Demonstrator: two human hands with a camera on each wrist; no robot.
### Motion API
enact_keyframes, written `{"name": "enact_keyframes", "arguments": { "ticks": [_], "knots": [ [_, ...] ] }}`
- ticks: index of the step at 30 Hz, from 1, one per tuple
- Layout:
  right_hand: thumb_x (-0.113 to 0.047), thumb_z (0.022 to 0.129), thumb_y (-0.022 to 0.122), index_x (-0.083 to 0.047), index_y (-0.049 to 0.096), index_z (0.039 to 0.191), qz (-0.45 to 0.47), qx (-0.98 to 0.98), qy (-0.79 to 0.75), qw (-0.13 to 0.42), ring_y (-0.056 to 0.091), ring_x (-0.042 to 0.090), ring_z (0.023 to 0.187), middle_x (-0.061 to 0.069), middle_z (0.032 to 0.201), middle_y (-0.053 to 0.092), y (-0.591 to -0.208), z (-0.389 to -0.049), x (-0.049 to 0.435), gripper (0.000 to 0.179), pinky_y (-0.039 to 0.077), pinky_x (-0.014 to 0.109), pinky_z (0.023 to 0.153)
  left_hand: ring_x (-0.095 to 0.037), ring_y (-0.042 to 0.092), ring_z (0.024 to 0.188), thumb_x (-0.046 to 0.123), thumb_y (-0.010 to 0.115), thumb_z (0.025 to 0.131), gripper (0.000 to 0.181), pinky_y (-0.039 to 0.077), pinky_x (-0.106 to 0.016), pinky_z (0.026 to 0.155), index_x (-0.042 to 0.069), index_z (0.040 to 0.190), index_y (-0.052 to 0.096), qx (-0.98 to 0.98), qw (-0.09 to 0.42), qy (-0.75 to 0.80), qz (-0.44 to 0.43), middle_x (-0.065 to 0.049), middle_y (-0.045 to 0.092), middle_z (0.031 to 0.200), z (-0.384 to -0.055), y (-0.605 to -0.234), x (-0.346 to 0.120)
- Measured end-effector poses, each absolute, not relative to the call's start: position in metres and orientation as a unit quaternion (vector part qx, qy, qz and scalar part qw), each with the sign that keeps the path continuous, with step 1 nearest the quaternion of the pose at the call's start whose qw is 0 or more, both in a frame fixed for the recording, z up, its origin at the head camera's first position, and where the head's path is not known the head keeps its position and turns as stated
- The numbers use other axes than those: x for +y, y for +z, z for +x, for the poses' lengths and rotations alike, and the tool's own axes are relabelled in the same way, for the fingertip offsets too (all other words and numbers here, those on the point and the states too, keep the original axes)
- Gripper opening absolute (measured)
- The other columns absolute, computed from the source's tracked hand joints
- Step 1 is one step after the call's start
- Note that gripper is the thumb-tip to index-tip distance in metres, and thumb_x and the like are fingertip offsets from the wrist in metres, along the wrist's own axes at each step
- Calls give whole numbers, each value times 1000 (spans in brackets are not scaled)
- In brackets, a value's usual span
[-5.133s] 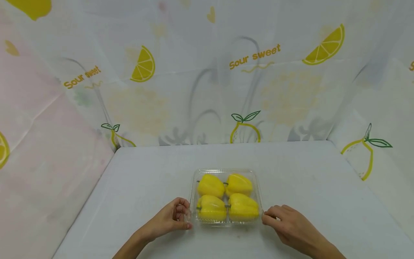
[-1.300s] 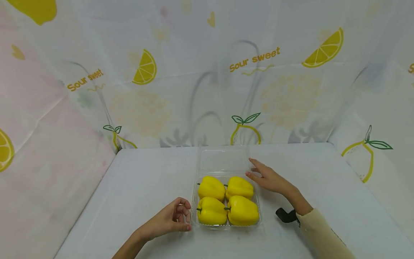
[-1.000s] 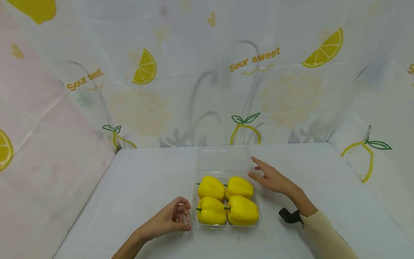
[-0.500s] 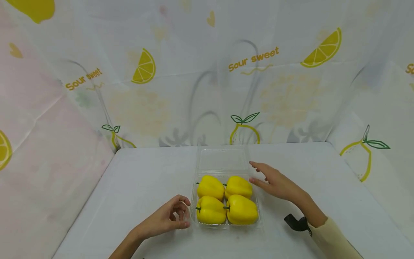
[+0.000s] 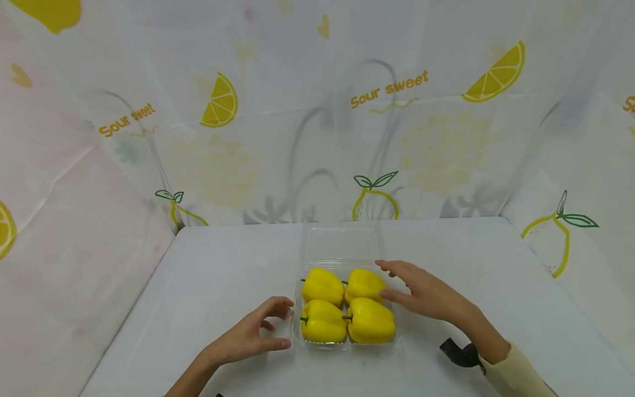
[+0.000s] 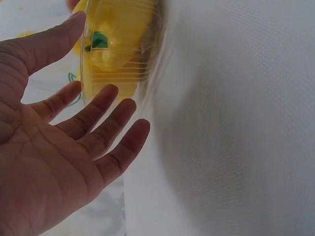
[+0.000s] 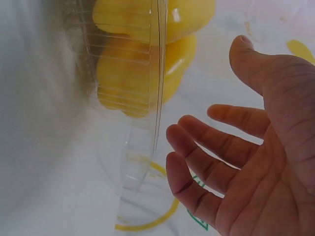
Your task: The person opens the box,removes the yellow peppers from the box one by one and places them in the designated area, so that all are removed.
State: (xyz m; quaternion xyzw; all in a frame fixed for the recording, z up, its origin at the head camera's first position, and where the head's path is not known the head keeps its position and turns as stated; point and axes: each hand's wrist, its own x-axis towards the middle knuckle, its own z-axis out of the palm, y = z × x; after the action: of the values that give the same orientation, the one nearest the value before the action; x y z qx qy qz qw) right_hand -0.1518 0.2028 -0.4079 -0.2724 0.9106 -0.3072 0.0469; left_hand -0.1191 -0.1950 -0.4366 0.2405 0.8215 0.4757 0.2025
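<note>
A clear plastic clamshell box (image 5: pixel 347 347) lies on the white table with its lid (image 5: pixel 341 243) folded back. Inside sit several yellow bell peppers (image 5: pixel 372 321) with green stems. My left hand (image 5: pixel 250 337) is beside the box's left side; in the left wrist view the left hand (image 6: pixel 64 142) has its fingers spread at the box wall (image 6: pixel 123 78), and whether they touch cannot be told. At the right edge hovers my right hand (image 5: pixel 429 292), its thumb near the back right pepper. The right wrist view shows the right hand (image 7: pixel 251 152) loosely curved, apart from the rim (image 7: pixel 157 73).
White tabletop (image 5: pixel 238 253) extends around the box. A printed lemon curtain (image 5: pixel 278 138) encloses the back and both sides. Below the right wrist, by the beige sleeve (image 5: pixel 518 375), hangs a black curved piece (image 5: pixel 461 355).
The box's lid was down over the peppers at first; now it lies back. My right hand went from the front right corner to the lid, then came nearer. The left fingers have spread a little.
</note>
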Motion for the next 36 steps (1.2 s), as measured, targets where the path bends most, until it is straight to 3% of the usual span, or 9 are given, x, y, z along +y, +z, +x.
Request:
{"name": "enact_keyframes", "arguments": {
  "ticks": [10,26,36],
  "knots": [
    [-58,90,61,-15,48,144,-304,901,-299,81,57,19,112,1,136,56,-406,-141,199,71,49,45,95,-26,46,129,32,78,87,67,41,-53,98,15,141,42,851,170,426,255,0,50,139,-121,-439,-196],
    [-60,87,63,-17,55,139,-336,893,-289,79,57,11,101,-9,124,58,-407,-129,195,67,52,35,86,-31,41,133,30,76,88,71,31,-67,102,15,144,36,841,189,438,257,-4,46,142,-122,-440,-199],
    [-62,84,66,-19,52,142,-356,887,-278,92,55,6,105,-11,125,57,-412,-127,192,73,50,36,92,-31,41,134,30,77,88,70,28,-62,108,17,143,37,838,200,439,254,-2,46,142,-123,-441,-199]
  ]
}}
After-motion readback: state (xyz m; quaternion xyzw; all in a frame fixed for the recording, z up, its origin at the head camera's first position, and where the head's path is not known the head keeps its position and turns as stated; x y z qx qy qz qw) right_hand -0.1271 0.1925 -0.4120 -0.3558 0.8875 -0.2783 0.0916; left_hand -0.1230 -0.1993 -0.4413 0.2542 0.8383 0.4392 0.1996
